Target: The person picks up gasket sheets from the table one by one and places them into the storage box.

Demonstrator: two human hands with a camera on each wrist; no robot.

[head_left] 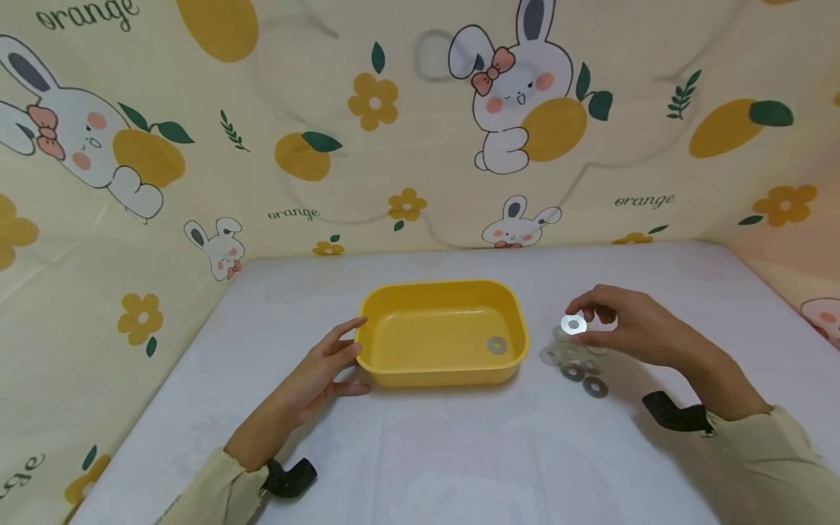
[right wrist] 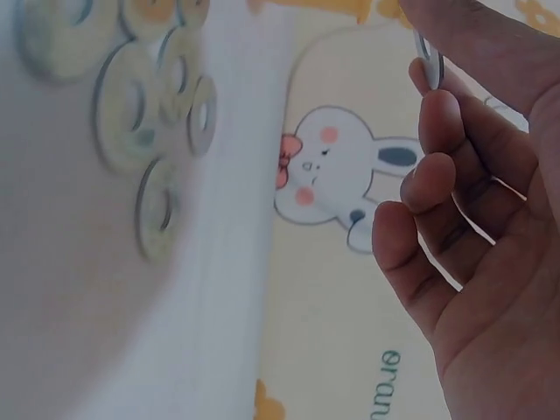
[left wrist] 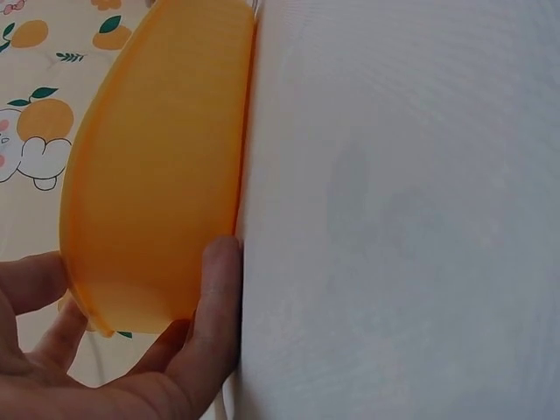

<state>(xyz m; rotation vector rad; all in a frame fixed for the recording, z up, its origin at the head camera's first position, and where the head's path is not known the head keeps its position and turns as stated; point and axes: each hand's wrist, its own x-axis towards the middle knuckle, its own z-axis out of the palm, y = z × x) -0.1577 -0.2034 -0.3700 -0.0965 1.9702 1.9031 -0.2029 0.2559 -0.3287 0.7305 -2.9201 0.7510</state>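
Observation:
My right hand (head_left: 633, 324) pinches a shiny metal washer (head_left: 565, 325) between thumb and fingertips, held close over a group of loose washers (head_left: 588, 383) on the table. In the right wrist view that washer (right wrist: 435, 70) shows edge-on at the fingertips, with the other fingers bent. A yellow rectangular plastic tub (head_left: 433, 380) stands left of the group, with one washer (head_left: 490, 343) lying flat inside near its right end. My left hand (head_left: 315, 383) touches the tub's left end, its fingers spread at the rim and its thumb low against the wall, as the left wrist view also shows.
A white cloth (head_left: 459, 452) covers the table. Behind it and along both sides hangs a cream curtain (head_left: 407, 160) printed with rabbits, oranges and flowers. Each wrist wears a black camera mount (head_left: 292, 479), the right one (head_left: 676, 413) close above the cloth.

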